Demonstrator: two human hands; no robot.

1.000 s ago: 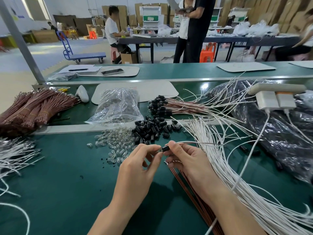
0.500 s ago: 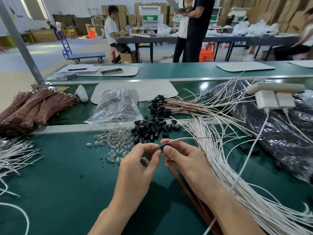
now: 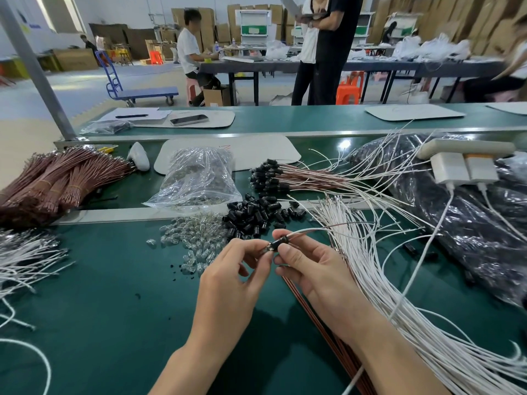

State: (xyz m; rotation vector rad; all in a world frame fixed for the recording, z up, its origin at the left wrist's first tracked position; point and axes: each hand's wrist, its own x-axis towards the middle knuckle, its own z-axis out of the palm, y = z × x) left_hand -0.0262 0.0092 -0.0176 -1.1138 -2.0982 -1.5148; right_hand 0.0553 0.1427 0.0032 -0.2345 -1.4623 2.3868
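Both hands meet above the green bench (image 3: 94, 295). My right hand (image 3: 310, 269) pinches a small black socket (image 3: 281, 242) whose white and brown wires (image 3: 319, 230) trail off to the right. My left hand (image 3: 236, 272) pinches the socket's left end, where a small clear bulb (image 3: 268, 248) shows between the fingertips. Just behind the hands lie a heap of loose black sockets (image 3: 256, 213) and a scatter of clear bulbs (image 3: 194, 240).
White wires (image 3: 399, 295) fan out on the right over brown wires (image 3: 322, 323). Finished black-capped wires (image 3: 288, 179) lie beyond. A clear bag of bulbs (image 3: 196, 178), brown wire bundles (image 3: 57, 181), a black plastic bag (image 3: 467, 223) and white chargers (image 3: 464, 166) surround the spot. People work behind.
The hands stay together on the socket and have drifted slightly away from me; my fingers shift a little around it. Nothing else has moved.
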